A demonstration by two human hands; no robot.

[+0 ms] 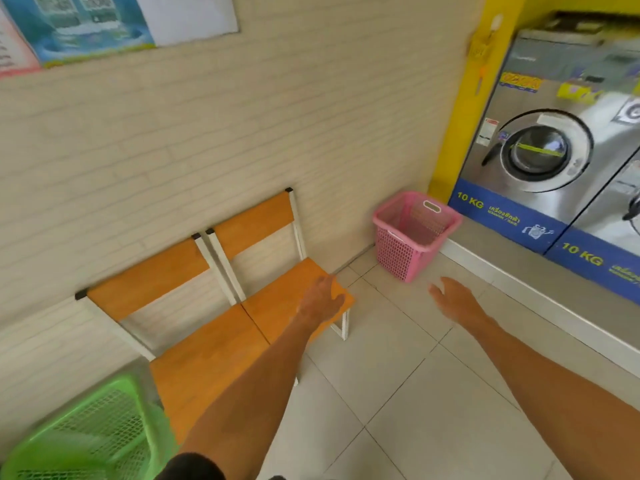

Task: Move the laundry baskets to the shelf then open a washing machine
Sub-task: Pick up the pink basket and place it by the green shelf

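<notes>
A pink laundry basket [414,235] stands on the tiled floor in the corner, between the wall and the washing machines. A green laundry basket [86,434] sits at the bottom left beside the chairs. A steel washing machine [547,133] with a round closed door is at the right, on a raised step. Both my arms reach forward towards the pink basket. My left hand [322,299] hovers over the corner of the nearer chair seat, fingers relaxed, holding nothing. My right hand [453,296] is over the floor just short of the pink basket, fingers straight, empty.
Two orange chairs [214,341] with white frames stand against the brick-pattern wall on the left. A second washing machine [623,216] is cut off at the right edge. A raised grey step [519,271] runs under the machines. Posters [79,26] hang on the wall.
</notes>
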